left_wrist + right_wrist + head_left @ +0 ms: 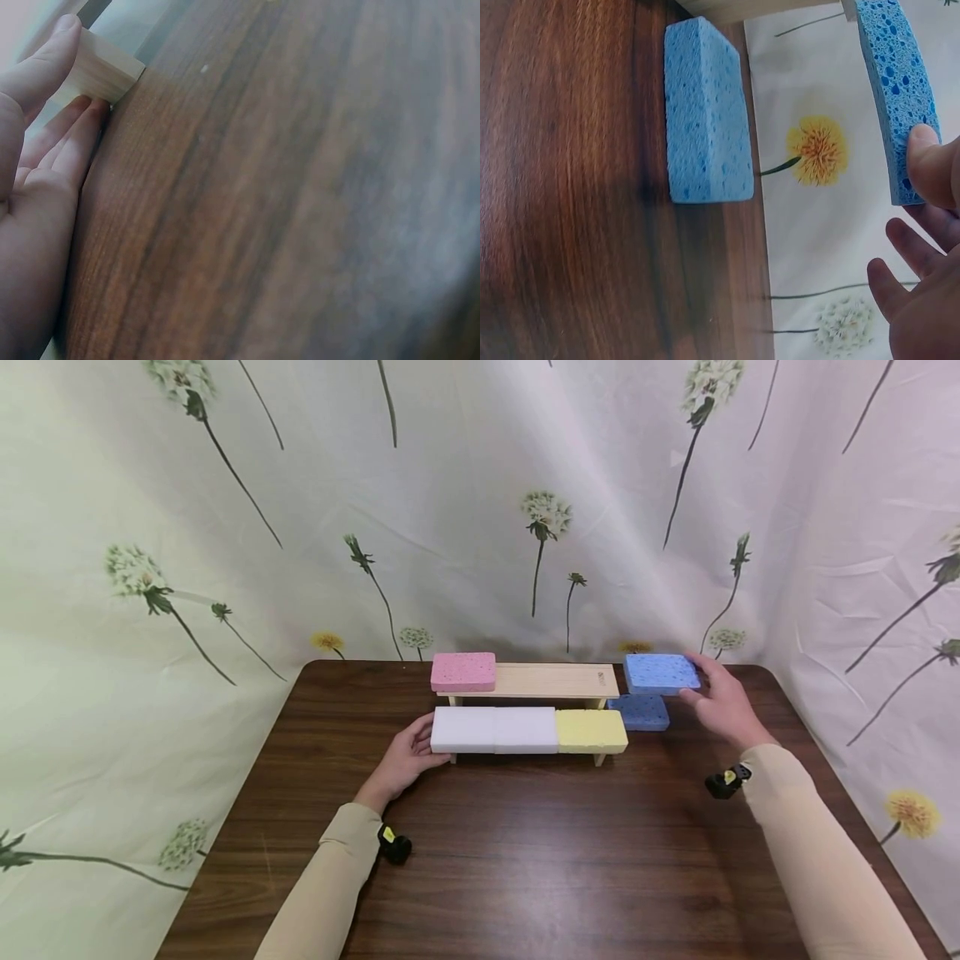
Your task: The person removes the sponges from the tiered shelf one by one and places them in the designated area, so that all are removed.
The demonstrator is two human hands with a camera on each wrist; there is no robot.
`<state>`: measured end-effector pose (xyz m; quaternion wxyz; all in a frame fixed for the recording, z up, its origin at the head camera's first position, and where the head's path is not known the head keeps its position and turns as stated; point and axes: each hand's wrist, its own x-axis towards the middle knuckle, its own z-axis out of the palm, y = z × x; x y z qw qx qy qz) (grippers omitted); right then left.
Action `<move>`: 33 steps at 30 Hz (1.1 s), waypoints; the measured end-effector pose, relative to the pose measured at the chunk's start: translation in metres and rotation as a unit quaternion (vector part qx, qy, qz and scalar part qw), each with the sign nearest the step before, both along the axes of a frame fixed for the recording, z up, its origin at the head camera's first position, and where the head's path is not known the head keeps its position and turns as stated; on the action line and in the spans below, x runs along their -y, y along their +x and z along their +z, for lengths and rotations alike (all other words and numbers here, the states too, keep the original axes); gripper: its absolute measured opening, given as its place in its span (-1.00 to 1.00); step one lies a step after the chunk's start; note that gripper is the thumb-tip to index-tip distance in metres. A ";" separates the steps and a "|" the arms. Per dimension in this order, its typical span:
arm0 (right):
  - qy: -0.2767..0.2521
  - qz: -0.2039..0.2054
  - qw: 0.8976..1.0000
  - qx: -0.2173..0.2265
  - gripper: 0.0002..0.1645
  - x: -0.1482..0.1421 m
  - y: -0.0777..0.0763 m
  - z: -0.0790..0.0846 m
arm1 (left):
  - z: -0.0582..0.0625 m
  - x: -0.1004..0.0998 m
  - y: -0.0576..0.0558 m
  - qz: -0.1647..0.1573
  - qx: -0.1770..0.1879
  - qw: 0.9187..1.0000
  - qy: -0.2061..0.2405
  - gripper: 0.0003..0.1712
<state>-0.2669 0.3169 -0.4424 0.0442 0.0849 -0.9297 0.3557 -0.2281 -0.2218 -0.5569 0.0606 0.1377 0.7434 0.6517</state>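
In the head view my right hand (723, 703) pinches a light blue sponge (662, 672) at its right end, thumb on the near side. The sponge is held up at the right end of a wooden stand's back shelf (551, 679). Below it a second blue sponge (641, 713) lies on the table, seen fully in the right wrist view (709, 112). My left hand (405, 762) grips the left end of the stand's front tier, thumb and fingers about a wooden piece (105, 67). Two white sponges (495, 730) and a yellow sponge (591, 732) sit side by side there.
A pink sponge (463, 672) rests on the left of the back shelf. The dark wood table (510, 868) runs back to a white curtain (465, 510) printed with flowers. A small black device (726, 782) is strapped to each wrist.
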 end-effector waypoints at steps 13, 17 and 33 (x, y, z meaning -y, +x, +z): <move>-0.007 -0.015 1.000 0.014 -0.19 -0.022 0.000 -0.012 | 0.002 -0.001 0.000 0.003 0.009 1.000 0.002 -0.03; -0.005 -0.017 1.000 0.016 -0.19 -0.027 0.000 -0.015 | 0.003 -0.001 0.001 0.003 0.009 1.000 0.001 -0.03; 0.032 -0.035 0.999 0.022 -0.26 -0.056 0.000 -0.034 | 0.004 -0.001 0.001 0.007 0.021 1.000 0.002 -0.02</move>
